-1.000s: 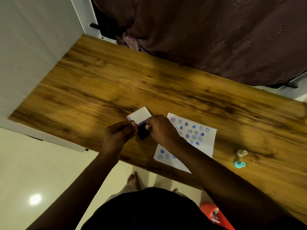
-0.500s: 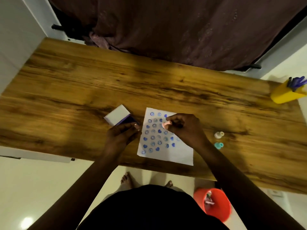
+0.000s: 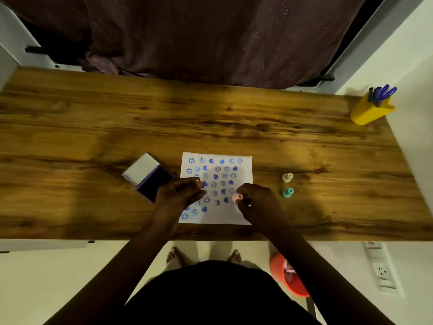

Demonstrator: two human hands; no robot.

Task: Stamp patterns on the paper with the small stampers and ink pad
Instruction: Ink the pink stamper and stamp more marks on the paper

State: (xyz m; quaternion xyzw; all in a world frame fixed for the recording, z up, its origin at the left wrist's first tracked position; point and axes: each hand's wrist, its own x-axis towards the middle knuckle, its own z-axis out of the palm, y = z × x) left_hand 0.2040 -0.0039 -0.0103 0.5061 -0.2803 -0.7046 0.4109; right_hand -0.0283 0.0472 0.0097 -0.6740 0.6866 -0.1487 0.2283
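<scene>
Right hand (image 3: 257, 202) pinches a pink stamper (image 3: 238, 197) in its fingertips, tip over the right side of the paper (image 3: 243, 214). Just left of that grip, blue smileys and hearts. Left hand (image 3: 178, 195) rests on the paper's left edge, fingers curled, holding nothing; ink pad (image 3: 152, 181) open just beyond it. 2 spare stampers (image 3: 287, 184) stand right of the grip.

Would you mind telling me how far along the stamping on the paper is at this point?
Well along: the paper already carries many blue smileys and hearts across most of its area. In hand: the right hand holds a pink stamper over the sheet's right side, while the left hand rests on its left edge beside the open ink pad. Left: the bare lower right strip; the cream stamper and teal stamper stand aside.
</scene>
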